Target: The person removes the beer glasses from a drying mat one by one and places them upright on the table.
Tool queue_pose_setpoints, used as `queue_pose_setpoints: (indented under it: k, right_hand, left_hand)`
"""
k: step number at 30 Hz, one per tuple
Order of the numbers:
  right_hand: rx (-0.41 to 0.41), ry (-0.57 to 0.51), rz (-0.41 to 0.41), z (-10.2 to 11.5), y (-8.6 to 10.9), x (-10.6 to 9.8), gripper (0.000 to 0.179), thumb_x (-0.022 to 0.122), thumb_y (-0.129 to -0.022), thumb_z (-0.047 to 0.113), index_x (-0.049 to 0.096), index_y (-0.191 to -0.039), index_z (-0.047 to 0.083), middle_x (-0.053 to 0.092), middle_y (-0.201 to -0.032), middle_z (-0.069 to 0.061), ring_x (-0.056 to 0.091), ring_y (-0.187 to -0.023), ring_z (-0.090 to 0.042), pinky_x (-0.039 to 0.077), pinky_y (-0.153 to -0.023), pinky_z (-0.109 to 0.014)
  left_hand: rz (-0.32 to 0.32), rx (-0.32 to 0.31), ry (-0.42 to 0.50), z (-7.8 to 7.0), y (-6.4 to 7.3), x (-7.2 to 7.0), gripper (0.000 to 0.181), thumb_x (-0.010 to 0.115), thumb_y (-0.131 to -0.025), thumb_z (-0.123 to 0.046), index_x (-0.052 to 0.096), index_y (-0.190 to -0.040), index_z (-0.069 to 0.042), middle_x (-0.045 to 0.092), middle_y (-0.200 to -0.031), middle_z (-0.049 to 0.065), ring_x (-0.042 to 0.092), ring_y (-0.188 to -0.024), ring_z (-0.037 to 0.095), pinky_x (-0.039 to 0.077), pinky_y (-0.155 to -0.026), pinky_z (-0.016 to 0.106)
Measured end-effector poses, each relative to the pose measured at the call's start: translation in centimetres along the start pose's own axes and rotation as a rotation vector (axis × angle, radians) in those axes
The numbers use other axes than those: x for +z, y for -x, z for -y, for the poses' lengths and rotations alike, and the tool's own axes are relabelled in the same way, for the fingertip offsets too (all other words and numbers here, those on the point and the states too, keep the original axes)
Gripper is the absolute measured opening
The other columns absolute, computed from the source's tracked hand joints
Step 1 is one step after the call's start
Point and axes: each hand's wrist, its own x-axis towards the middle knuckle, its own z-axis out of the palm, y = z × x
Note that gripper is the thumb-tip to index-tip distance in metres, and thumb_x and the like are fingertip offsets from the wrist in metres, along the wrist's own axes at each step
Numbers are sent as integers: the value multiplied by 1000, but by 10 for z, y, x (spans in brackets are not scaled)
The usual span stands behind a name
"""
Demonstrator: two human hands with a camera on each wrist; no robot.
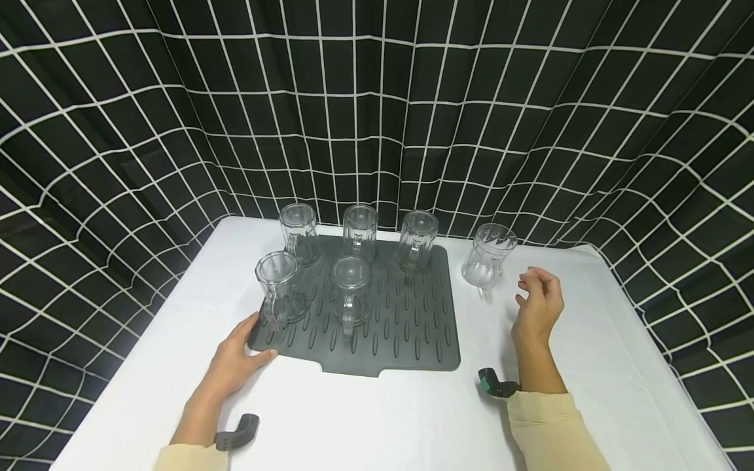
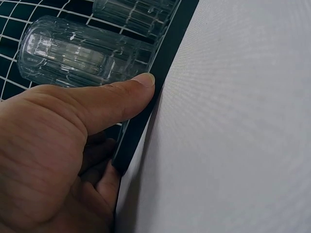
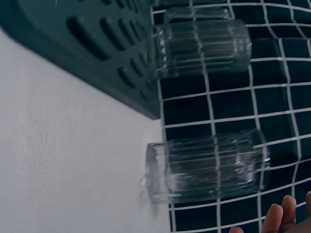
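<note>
My left hand (image 1: 232,363) holds the near left corner of a dark grey drying mat (image 1: 406,320), the thumb along its front edge and the fingers at its left side. Several clear glass mugs stand upside down on the mat; the front left mug (image 1: 283,288) is closest to this hand, and another mug (image 1: 351,288) sits beside it. Off the mat to the right, a glass mug (image 1: 489,255) stands mouth up on the table, handle toward me. My right hand (image 1: 538,304) hovers right of that mug, apart from it, fingers loosely bent around nothing.
In the back row on the mat are a left mug (image 1: 299,232), a middle mug (image 1: 360,232) and a right mug (image 1: 417,241). A white cloth (image 1: 365,418) covers the table. Black curtain (image 1: 377,111) with white grid lines hangs behind and on both sides.
</note>
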Motion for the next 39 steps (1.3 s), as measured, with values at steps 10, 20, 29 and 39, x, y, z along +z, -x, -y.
queue_pose_setpoints:
  k: [10,20,29,39]
  right_hand:
    - [-61,-159,100,25,31,-8,19,52,-99,18,60,-108,4,57,-98,-12,55,-93,-23,46,-80,-42]
    - [-131,-438,244,46,67,-2,23,53,-96,13,56,-108,-7,53,-97,-18,54,-89,-26,49,-78,-43]
    - [-151,-555,404,51,93,16,18,52,-96,5,56,-105,-10,56,-90,-17,57,-82,-25,54,-74,-39]
    - [-181,-468,552,44,116,42,20,47,-98,6,55,-103,-11,58,-89,-14,59,-82,-24,55,-74,-35]
  left_hand:
    - [7,-10,5,1,3,2,85,76,-82,-22,28,-150,0,28,-152,24,28,-135,46,23,-108,61]
    - [-7,0,8,1,0,0,86,76,-82,-22,28,-150,1,27,-152,25,27,-136,46,24,-108,62]
    - [12,-9,14,0,-4,1,87,76,-82,-22,26,-150,1,25,-152,26,25,-136,47,24,-108,61]
    - [16,-18,0,-2,-1,-1,87,76,-82,-23,26,-150,0,25,-152,27,25,-136,47,24,-108,62]
